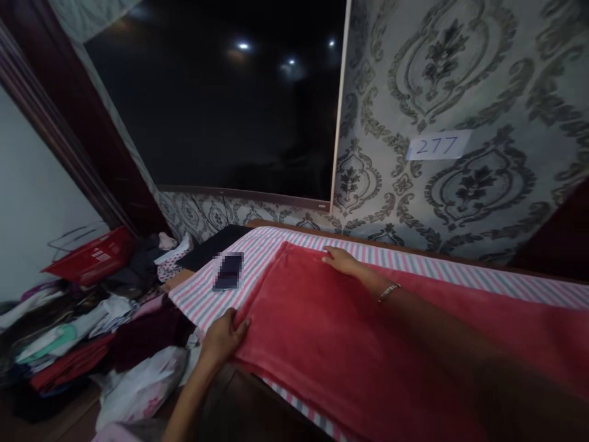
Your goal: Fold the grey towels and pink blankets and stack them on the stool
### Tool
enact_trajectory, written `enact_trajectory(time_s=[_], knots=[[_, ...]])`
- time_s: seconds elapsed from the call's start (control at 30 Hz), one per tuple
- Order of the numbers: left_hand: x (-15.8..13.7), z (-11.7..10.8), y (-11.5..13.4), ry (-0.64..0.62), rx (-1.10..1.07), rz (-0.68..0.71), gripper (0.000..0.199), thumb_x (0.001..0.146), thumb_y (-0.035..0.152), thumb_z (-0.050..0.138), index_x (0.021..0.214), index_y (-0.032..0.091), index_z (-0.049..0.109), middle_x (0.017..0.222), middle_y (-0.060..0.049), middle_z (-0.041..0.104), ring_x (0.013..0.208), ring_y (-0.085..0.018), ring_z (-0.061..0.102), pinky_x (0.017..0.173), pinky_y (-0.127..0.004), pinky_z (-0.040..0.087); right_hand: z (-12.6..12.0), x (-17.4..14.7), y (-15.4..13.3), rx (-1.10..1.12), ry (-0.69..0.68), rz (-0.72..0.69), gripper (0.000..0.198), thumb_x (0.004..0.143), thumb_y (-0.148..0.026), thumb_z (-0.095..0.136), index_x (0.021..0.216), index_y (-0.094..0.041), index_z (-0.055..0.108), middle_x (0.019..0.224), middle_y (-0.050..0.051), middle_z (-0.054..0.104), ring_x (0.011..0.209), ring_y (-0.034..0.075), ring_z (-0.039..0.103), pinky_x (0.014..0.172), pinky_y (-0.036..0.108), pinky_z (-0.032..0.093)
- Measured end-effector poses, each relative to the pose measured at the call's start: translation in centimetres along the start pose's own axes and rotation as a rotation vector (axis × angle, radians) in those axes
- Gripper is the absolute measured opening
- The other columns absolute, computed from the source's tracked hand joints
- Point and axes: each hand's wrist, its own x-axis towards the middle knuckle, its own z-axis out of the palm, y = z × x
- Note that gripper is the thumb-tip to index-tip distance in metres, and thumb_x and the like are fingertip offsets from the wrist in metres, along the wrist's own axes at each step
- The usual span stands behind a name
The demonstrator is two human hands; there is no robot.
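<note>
A plush red blanket [317, 319], folded into a thick layer, lies across a table covered with a pink, grey and white striped cloth [269, 236]. My left hand [223, 336] grips the blanket's near left corner, thumb on top and the other fingers at the edge. At the far edge, my right hand [344, 260] pinches the blanket, with a bracelet on that wrist. Part of the blanket beneath my right forearm is hidden. To the left of the blanket, a dark, pixelated phone-like rectangle [229, 272] rests on the striped cloth.
Behind the table hangs a large dark television [221, 104]; beside it a paper marked 277 [439, 145] is on the wall. Piled clothes [69, 344], a red basket [94, 255] and a white plastic bag [142, 383] are at the left. A black flat item [214, 245] lies at the table's far left.
</note>
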Motion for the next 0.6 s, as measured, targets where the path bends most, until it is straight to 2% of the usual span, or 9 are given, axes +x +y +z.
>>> enact_trajectory(time_s=[0.13,0.27,0.4,0.5,0.6], knots=[[-0.4,0.3,0.0,-0.036,0.002,-0.038,0.028,0.087,0.05,0.053,0.103,0.027,0.058,0.109,-0.016,0.074,0.106,-0.032,0.07,0.085,-0.037,0.047,1.3,4.7,-1.3,0.024,-0.039,0.015,0.049,0.096,-0.038,0.059,0.14,-0.015,0.059,0.138,0.016,0.064,0.125,0.028,0.061,0.101,0.035,0.047],[-0.7,0.7,0.4,-0.083,0.034,-0.075,0.024,0.088,0.042,0.054,0.108,0.027,0.056,0.112,-0.016,0.074,0.109,-0.032,0.069,0.084,-0.037,0.046,2.7,7.4,-2.5,0.07,-0.056,-0.012,0.041,0.092,-0.044,0.065,0.118,-0.013,0.072,0.119,0.012,0.073,0.107,0.026,0.068,0.089,0.029,0.05],[-0.4,0.0,0.2,-0.054,-0.025,-0.065,0.016,0.089,0.032,0.051,0.104,0.026,0.052,0.105,-0.012,0.075,0.102,-0.029,0.071,0.081,-0.034,0.046,3.5,9.8,-4.0,0.073,-0.003,-0.018,0.021,0.085,-0.033,0.07,0.094,-0.016,0.076,0.094,0.005,0.075,0.089,0.021,0.069,0.077,0.026,0.049],[0.5,-1.6,-0.8,0.046,-0.062,-0.032,0.014,0.091,0.029,0.045,0.103,0.023,0.05,0.099,-0.01,0.074,0.095,-0.027,0.07,0.079,-0.033,0.045,2.8,12.1,-5.5,0.055,0.14,-0.001,0.021,0.091,-0.029,0.06,0.1,-0.014,0.073,0.105,0.008,0.074,0.097,0.022,0.066,0.077,0.026,0.046],[1.7,-2.8,-2.0,0.139,-0.066,-0.041,0.017,0.091,0.03,0.047,0.105,0.021,0.052,0.102,-0.011,0.074,0.096,-0.026,0.07,0.081,-0.033,0.046,2.6,14.0,-6.7,0.023,0.237,-0.018,0.028,0.097,-0.032,0.051,0.11,-0.016,0.069,0.114,0.009,0.073,0.103,0.022,0.065,0.078,0.026,0.044]])
